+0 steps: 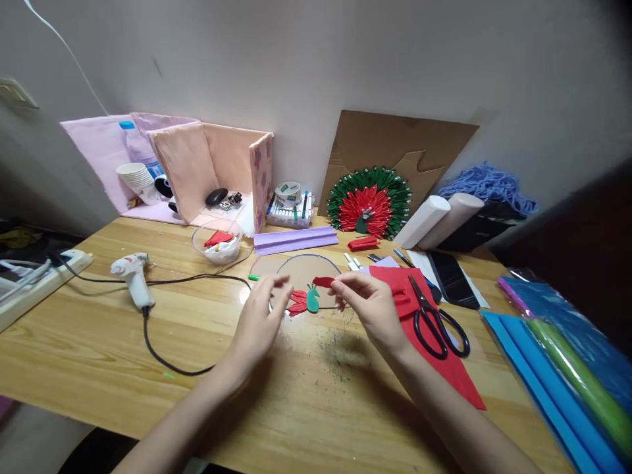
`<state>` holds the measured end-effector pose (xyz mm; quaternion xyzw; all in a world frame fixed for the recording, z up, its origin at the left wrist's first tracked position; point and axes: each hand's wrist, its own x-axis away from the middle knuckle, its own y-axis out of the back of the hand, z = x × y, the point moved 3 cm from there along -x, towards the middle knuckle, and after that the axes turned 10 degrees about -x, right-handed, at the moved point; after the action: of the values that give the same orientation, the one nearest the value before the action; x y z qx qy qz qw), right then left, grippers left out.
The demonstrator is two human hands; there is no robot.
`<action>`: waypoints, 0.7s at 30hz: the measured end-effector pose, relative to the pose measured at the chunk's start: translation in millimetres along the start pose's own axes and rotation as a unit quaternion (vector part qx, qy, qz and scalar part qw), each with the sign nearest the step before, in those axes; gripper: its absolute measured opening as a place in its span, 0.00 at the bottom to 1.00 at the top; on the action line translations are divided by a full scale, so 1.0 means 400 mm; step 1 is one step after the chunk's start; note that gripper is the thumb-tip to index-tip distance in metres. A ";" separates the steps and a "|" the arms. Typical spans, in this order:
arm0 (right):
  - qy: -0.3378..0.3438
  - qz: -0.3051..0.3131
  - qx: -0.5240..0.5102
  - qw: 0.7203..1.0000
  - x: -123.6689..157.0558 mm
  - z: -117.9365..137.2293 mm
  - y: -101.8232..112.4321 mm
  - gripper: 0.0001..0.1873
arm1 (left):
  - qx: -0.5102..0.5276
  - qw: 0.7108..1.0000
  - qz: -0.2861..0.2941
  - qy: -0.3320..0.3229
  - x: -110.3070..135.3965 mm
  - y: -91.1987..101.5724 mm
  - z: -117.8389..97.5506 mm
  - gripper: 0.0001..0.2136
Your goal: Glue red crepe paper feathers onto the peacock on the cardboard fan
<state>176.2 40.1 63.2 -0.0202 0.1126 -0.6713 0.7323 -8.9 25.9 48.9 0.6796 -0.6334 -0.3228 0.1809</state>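
Observation:
Between the thumb and fingers of my right hand [370,304] is a small red leaf-shaped paper piece [324,282]. It hangs just above a green bird-shaped cutout [313,299]. Red petals [298,303] fan out from the left side of the cutout. My left hand [261,319] is beside these petals, its thumb and fingers bent but apart, with nothing visible in it. Under and behind both lies a piece of cardboard [296,266] with a curved line drawn on it; my hands cover part of it.
At left a hot glue gun [135,276] stands with its cord across the table. Black scissors [437,322] rest on red crepe paper [461,378] at right. A red-and-green peacock [368,204] leans on cardboard at the back. A clear bowl [197,249] holds scraps.

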 end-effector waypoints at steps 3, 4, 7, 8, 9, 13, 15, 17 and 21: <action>-0.074 0.010 -0.111 0.991 -0.005 -0.037 -0.068 0.09 | 0.107 0.994 0.020 0.020 0.059 0.016 -0.025 0.10; -0.092 0.016 -0.134 0.986 -0.006 -0.047 -0.095 0.09 | 0.140 0.989 0.005 0.040 0.071 0.022 -0.022 0.10; -0.129 0.044 -0.175 0.975 -0.005 -0.069 -0.183 0.10 | 0.240 0.964 -0.063 0.096 0.085 0.047 0.003 0.10; -0.134 0.054 -0.184 0.972 -0.003 -0.073 -0.212 0.10 | 0.270 0.953 -0.083 0.107 0.085 0.058 0.013 0.10; -0.137 0.063 -0.191 0.970 -0.001 -0.075 -0.240 0.10 | 0.295 0.943 -0.098 0.115 0.084 0.069 0.023 0.09; -0.146 0.095 -0.212 0.962 0.009 -0.084 -0.332 0.09 | 0.348 0.916 -0.150 0.128 0.088 0.117 0.051 0.09; -0.155 0.110 -0.217 0.957 0.015 -0.088 -0.365 0.09 | 0.354 0.908 -0.183 0.131 0.097 0.138 0.065 0.08; -0.160 0.132 -0.215 0.954 0.019 -0.090 -0.392 0.10 | 0.351 0.902 -0.211 0.137 0.109 0.156 0.085 0.07; -0.155 0.192 -0.188 0.951 0.009 -0.113 -0.446 0.13 | 0.333 0.895 -0.250 0.161 0.137 0.210 0.152 0.08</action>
<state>-6.7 24.7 51.1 -0.2398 0.1235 -0.4733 0.8386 -112.7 -28.8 48.4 0.8789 -0.4748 -0.0134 -0.0433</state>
